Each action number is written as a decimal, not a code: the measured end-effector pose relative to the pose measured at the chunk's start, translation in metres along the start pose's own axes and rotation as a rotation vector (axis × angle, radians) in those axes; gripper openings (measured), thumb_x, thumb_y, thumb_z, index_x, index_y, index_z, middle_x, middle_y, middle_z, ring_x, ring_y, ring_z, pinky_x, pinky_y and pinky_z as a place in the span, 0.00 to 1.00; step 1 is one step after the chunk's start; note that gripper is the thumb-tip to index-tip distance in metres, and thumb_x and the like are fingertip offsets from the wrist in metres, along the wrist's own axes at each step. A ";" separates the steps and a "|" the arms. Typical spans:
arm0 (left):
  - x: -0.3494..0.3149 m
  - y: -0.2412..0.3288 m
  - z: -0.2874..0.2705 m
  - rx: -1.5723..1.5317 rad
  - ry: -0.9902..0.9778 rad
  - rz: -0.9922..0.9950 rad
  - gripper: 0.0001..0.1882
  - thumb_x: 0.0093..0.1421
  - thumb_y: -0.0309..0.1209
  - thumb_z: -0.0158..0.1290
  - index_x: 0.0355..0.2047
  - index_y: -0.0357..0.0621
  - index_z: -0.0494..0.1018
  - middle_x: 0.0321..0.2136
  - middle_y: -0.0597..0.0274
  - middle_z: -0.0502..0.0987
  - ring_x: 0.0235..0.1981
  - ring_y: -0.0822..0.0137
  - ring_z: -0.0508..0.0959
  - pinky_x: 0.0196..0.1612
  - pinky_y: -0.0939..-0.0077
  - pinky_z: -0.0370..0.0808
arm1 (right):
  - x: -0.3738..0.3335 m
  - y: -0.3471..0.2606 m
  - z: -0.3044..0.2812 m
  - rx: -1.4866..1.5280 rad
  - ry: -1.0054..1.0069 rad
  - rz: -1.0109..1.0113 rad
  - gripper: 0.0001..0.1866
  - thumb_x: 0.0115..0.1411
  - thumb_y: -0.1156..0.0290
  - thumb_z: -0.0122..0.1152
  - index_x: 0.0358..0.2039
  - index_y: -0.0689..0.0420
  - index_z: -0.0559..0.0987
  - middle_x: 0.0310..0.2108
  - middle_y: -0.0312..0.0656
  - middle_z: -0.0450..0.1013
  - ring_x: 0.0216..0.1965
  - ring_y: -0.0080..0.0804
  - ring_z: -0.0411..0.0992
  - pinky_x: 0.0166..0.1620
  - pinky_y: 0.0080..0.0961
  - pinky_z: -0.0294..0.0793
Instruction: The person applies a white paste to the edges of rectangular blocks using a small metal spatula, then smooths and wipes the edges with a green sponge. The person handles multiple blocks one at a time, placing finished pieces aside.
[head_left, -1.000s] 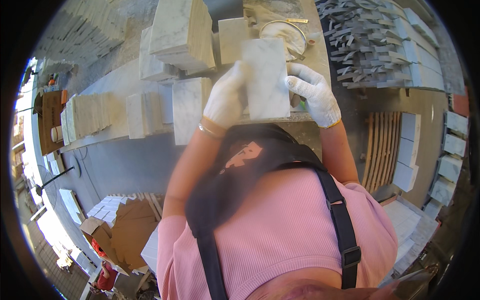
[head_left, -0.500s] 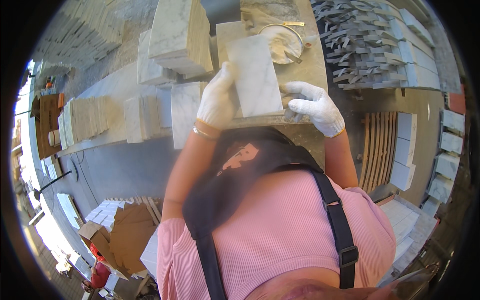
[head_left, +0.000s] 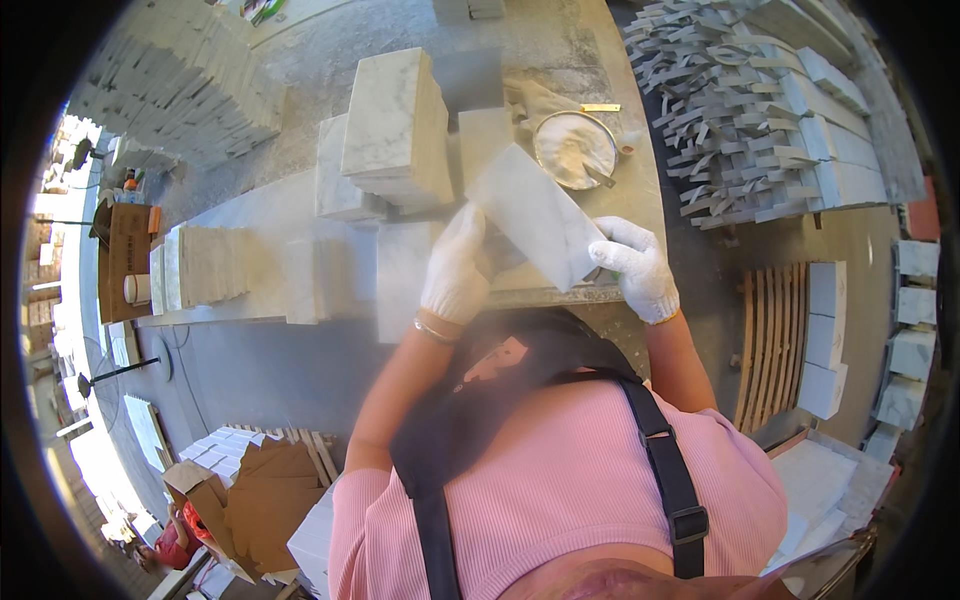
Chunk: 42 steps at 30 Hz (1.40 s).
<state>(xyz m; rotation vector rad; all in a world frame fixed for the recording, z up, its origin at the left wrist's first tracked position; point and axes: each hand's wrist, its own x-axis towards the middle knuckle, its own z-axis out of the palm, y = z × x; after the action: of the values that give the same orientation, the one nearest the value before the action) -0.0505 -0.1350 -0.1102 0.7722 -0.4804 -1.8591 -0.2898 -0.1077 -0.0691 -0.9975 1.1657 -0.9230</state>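
Observation:
A rectangular white marble tile [head_left: 535, 215] with grey veins is held tilted above the near edge of the worktable. My left hand [head_left: 458, 262], in a white knit glove, grips its left edge, its fingers partly behind the tile. My gloved right hand [head_left: 638, 268] pinches the right edge near the lower corner. Just beyond the tile another pale tile [head_left: 484, 135] lies on the table. To its right stands a round pan of white powder or paste [head_left: 575, 145] with a small tool in it. A tall stack of marble tiles [head_left: 398, 125] rises beyond my left hand.
Rows of upright tiles [head_left: 205, 265] line the table's left part. Larger tile stacks [head_left: 180, 90] stand at the far left. Strapped tile bundles [head_left: 740, 120] fill the far right, with a slatted wooden pallet [head_left: 772, 340] nearer. A cardboard box [head_left: 265, 490] and another person [head_left: 175, 540] are at lower left.
The tile has turned, its top leaning left and its lower end swinging right. My right hand, beside the edge before, now grips it. The whole view has shifted slightly.

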 end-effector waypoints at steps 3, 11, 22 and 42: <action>-0.003 0.020 -0.005 0.133 0.080 0.043 0.29 0.75 0.45 0.47 0.69 0.42 0.62 0.56 0.57 0.75 0.53 0.61 0.78 0.52 0.59 0.78 | 0.001 -0.002 -0.022 -0.028 -0.054 0.033 0.24 0.59 0.62 0.62 0.48 0.70 0.80 0.38 0.44 0.80 0.37 0.28 0.77 0.42 0.25 0.75; -0.017 0.033 -0.011 0.128 0.085 0.026 0.33 0.73 0.50 0.49 0.70 0.45 0.61 0.58 0.53 0.76 0.56 0.60 0.77 0.51 0.64 0.77 | 0.014 0.007 -0.043 0.018 -0.106 -0.029 0.21 0.57 0.63 0.60 0.43 0.70 0.81 0.37 0.45 0.80 0.39 0.29 0.77 0.45 0.24 0.74; -0.024 0.028 -0.022 0.060 0.041 0.030 0.32 0.74 0.45 0.47 0.71 0.42 0.58 0.61 0.52 0.72 0.59 0.61 0.74 0.50 0.67 0.76 | 0.023 0.003 -0.025 0.110 0.047 -0.061 0.14 0.63 0.70 0.61 0.46 0.64 0.81 0.39 0.36 0.79 0.41 0.21 0.74 0.48 0.22 0.73; 0.026 0.027 0.041 1.483 -0.280 0.135 0.23 0.64 0.44 0.55 0.54 0.43 0.78 0.46 0.51 0.82 0.46 0.52 0.81 0.50 0.65 0.75 | 0.039 -0.017 -0.028 -0.039 -0.158 0.027 0.20 0.55 0.75 0.71 0.49 0.63 0.82 0.39 0.36 0.81 0.38 0.20 0.76 0.42 0.20 0.75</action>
<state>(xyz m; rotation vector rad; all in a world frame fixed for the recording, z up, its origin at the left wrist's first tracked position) -0.0690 -0.1703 -0.0715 1.3198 -2.1196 -1.2345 -0.3125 -0.1537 -0.0675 -1.0637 1.0655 -0.7879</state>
